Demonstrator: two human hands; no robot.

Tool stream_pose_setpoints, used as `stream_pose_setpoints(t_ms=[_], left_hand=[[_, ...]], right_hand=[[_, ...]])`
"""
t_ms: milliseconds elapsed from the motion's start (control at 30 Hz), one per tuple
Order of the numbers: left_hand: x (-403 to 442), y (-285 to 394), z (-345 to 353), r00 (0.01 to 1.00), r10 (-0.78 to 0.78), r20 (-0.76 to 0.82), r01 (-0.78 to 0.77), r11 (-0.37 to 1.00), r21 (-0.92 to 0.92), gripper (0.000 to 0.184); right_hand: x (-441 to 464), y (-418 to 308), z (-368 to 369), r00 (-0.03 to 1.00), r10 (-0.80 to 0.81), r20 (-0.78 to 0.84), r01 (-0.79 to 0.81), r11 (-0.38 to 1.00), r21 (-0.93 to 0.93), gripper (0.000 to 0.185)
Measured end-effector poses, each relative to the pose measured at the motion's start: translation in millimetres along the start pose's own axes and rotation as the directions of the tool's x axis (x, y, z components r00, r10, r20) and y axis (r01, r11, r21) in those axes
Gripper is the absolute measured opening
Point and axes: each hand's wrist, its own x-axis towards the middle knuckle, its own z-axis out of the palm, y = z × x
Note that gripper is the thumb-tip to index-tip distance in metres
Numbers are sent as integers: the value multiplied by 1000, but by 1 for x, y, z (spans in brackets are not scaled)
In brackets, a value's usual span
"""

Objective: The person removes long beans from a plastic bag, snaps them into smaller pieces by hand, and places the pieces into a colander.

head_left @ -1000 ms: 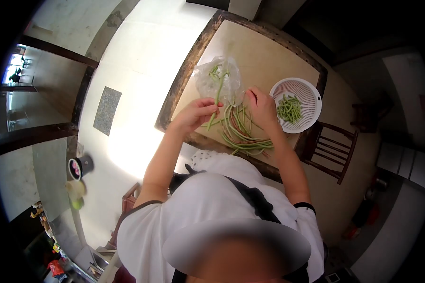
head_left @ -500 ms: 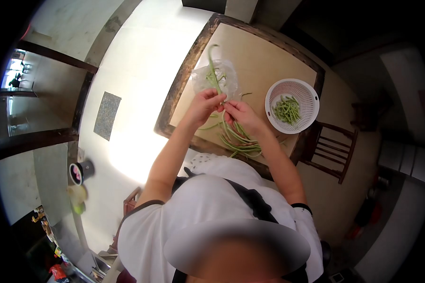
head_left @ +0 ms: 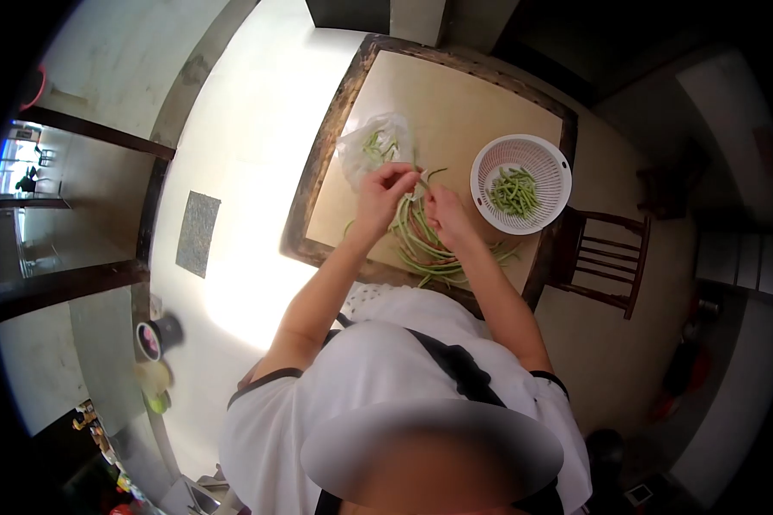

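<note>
My left hand is closed in a pinch on a long green bean above the table. Close beside it, my right hand is closed too, its fingertips at the bean's other side. A loose bundle of long beans lies beneath and in front of my hands, partly covered by them. Beyond my left hand a clear plastic bag holds some green bean bits. To the right, short cut bean pieces lie in a white colander.
The square table has a worn dark wooden rim. A wooden chair stands against its right side. On the floor at left are a grey mat and a dark bucket near the wall.
The long bean that rose curved above my left hand no longer stands out there. My hands have drawn slightly apart, and the whole view has shifted a little.
</note>
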Motion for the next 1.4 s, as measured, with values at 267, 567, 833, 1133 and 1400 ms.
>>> stream_pose_setpoints(t_ms=[267, 567, 833, 1133, 1400], left_hand=[[6, 12, -21, 944, -299, 142, 330, 817, -472, 16], [5, 9, -22, 940, -338, 42, 321, 838, -442, 13], [0, 6, -31, 971, -214, 106, 226, 968, -106, 9], [-11, -1, -79, 936, -348, 49, 351, 918, -182, 11], [-1, -5, -97, 944, -329, 15, 310, 874, -373, 11]], right_hand=[[-33, -33, 28, 998, 58, 7, -59, 983, 173, 12], [-58, -40, 50, 883, -406, 235, 424, 478, -769, 5], [-55, -52, 63, 703, -439, 560, 648, 71, -758, 6], [25, -77, 55, 838, -455, 300, 410, 164, -897, 11], [84, -69, 53, 838, -433, 332, 381, 29, -924, 16]])
